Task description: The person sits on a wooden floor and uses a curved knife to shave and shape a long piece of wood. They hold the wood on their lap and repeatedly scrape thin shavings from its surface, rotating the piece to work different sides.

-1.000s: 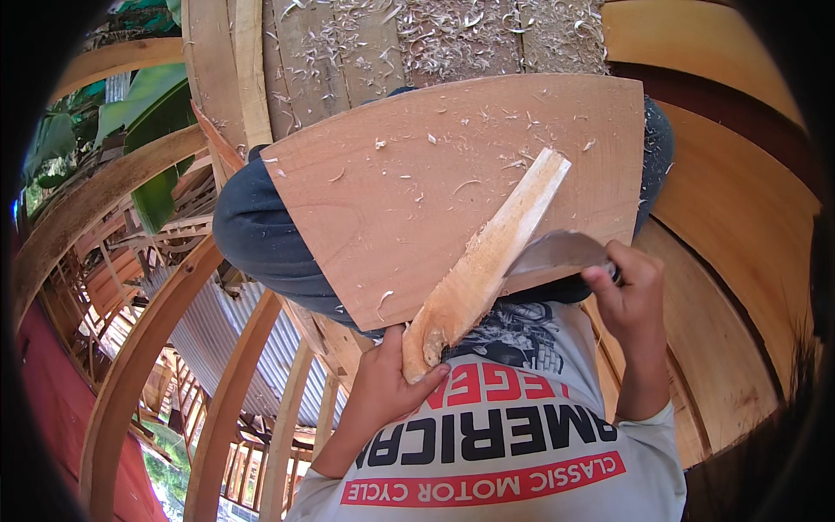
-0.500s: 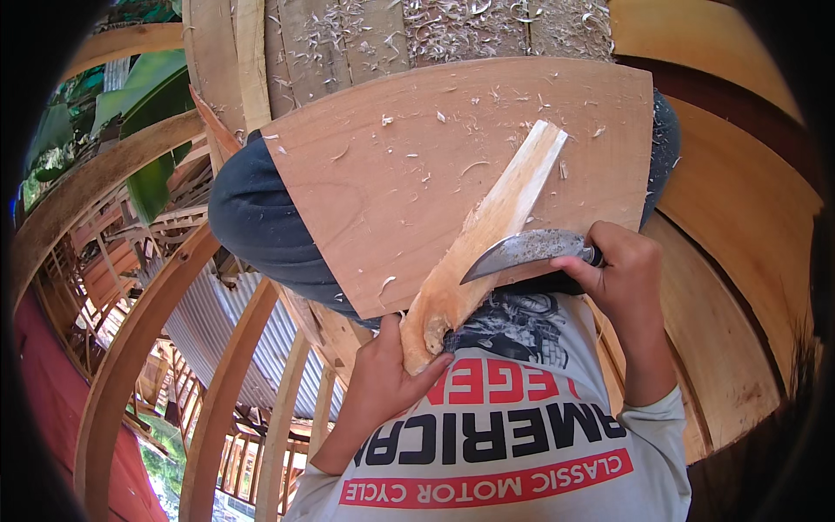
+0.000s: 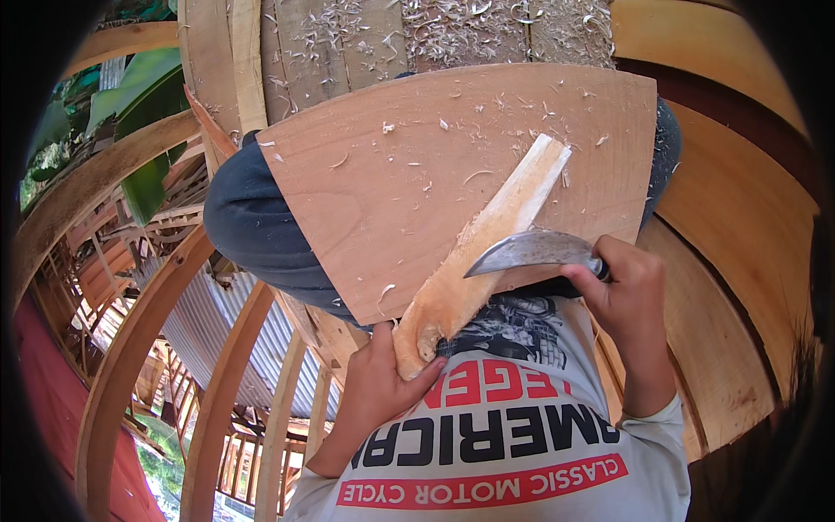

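Note:
My left hand (image 3: 390, 374) is closed around the thick, curved near end of a pale wooden piece (image 3: 474, 252) that looks partly carved. Its straight, narrower end slants away to the right over a flat wooden board (image 3: 374, 200) lying across my lap. In my right hand (image 3: 628, 283) is a knife (image 3: 535, 250) with a curved, spotted steel blade and a dark handle. The blade points left and crosses over the middle of the wooden piece; whether its edge touches the wood I cannot tell. My fingers hide most of the handle.
Curled wood shavings (image 3: 470, 30) cover the planks beyond the board, and a few lie on the board. Curved wooden ribs (image 3: 130, 365) rise at the left, with corrugated metal sheeting (image 3: 252, 339) behind them. Broad planks (image 3: 739, 200) curve along the right.
The far end of the wooden piece has dropped slightly nearer to me. My right hand and the knife have shifted a little to the right. Both hands keep their hold.

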Motion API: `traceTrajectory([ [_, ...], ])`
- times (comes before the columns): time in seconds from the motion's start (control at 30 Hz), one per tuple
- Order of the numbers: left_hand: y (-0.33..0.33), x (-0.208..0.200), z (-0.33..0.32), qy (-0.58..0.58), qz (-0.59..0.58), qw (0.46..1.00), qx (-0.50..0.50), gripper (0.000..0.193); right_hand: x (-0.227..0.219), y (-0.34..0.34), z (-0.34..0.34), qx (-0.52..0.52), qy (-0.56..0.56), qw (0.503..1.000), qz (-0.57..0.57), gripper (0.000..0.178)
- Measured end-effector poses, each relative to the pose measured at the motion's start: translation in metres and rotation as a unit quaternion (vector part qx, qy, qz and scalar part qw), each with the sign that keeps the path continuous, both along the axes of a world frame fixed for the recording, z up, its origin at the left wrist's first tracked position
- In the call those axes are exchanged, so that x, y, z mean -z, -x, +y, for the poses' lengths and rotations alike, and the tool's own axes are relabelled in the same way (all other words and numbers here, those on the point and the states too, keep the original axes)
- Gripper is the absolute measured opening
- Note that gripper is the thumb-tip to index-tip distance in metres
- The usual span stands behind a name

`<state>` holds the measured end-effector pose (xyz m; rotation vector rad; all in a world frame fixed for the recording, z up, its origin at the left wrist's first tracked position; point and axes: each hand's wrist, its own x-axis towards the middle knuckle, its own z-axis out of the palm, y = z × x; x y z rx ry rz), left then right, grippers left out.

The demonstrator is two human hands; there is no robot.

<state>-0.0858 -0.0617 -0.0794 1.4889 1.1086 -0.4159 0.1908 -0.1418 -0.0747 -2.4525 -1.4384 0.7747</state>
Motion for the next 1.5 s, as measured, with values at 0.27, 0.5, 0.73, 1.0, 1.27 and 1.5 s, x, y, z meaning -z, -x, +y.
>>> traceTrajectory([
  [0.27, -0.003, -0.001, 0.004, 0.025, 0.021, 0.999, 0.013, 0.056, 0.018, -0.013, 0.009, -0.01, 0.001, 0.999, -0.039, 0.053],
  [0.5, 0.003, -0.001, 0.001, 0.024, -0.008, 1.0, 0.003, 0.056, 0.028, -0.077, 0.015, 0.201, -0.004, 0.976, -0.081, 0.052],
  [0.73, 0.009, 0.009, 0.003, 0.093, -0.053, 0.994, -0.018, 0.055, 0.005, -0.007, -0.001, 0.04, -0.02, 0.997, 0.068, 0.05],
  [1.0, 0.006, 0.003, 0.004, 0.176, -0.079, 0.977, -0.093, 0.059, 0.019, 0.011, 0.02, -0.02, -0.063, 0.998, 0.023, 0.056],
  [1.27, 0.017, 0.018, 0.0, 0.199, -0.115, 0.967, -0.11, 0.061, 0.03, -0.01, 0.044, -0.007, -0.078, 0.993, -0.093, 0.059],
  [1.5, 0.032, 0.034, -0.003, 0.28, -0.179, 0.933, -0.135, 0.066, 0.024, -0.065, 0.037, 0.207, -0.062, 0.976, -0.038, 0.057],
])
